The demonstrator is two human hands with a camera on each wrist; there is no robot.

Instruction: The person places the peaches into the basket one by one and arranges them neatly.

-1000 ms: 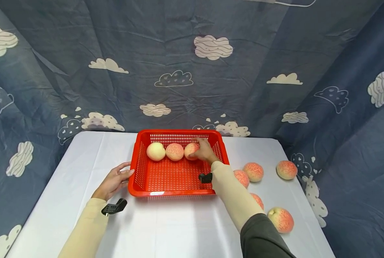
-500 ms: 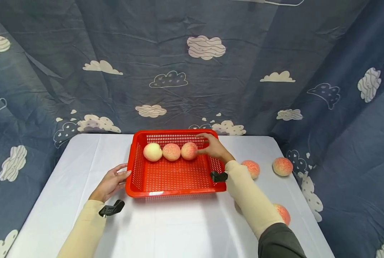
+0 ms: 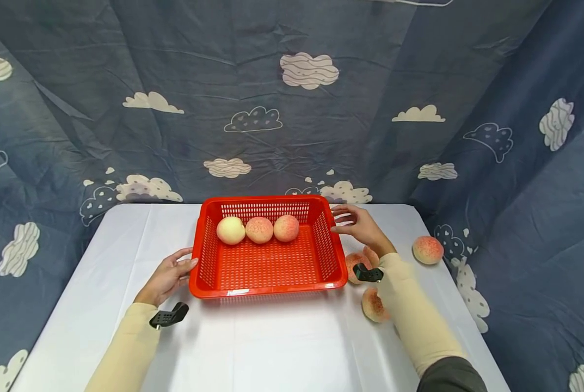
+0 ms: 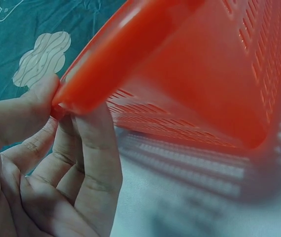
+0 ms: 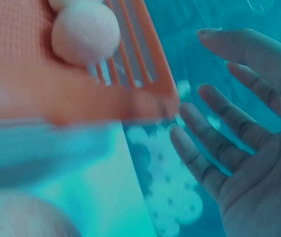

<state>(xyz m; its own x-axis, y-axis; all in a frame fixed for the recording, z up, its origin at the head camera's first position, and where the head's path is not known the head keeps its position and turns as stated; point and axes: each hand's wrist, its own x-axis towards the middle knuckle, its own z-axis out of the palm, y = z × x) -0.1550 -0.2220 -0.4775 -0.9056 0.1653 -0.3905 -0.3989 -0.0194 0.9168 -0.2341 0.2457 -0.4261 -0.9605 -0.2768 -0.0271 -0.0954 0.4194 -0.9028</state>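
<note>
My left hand [image 3: 166,276] pinches the left rim of a red plastic basket [image 3: 267,294], and the left wrist view shows thumb and fingers on either side of that rim [image 4: 96,81]. Inside the basket, along its back, a pale peach [image 3: 231,231] and two redder peaches [image 3: 259,230] lie in a row. Just outside the right rim hovers my right hand [image 3: 362,226], fingers spread and holding nothing. Beneath that wrist are several peaches on the table, among them one by the basket [image 3: 356,267] and one nearer the front [image 3: 374,305]; the forearm partly covers them.
One more peach [image 3: 428,250] lies near the right edge of the white table [image 3: 272,348]. A dark blue cloth with cloud prints [image 3: 252,81] hangs behind and beside the table.
My right hand has let go of the rightmost peach in the basket and moved right, out over the rim. The left hand keeps its hold, and the head view has shifted slightly.
</note>
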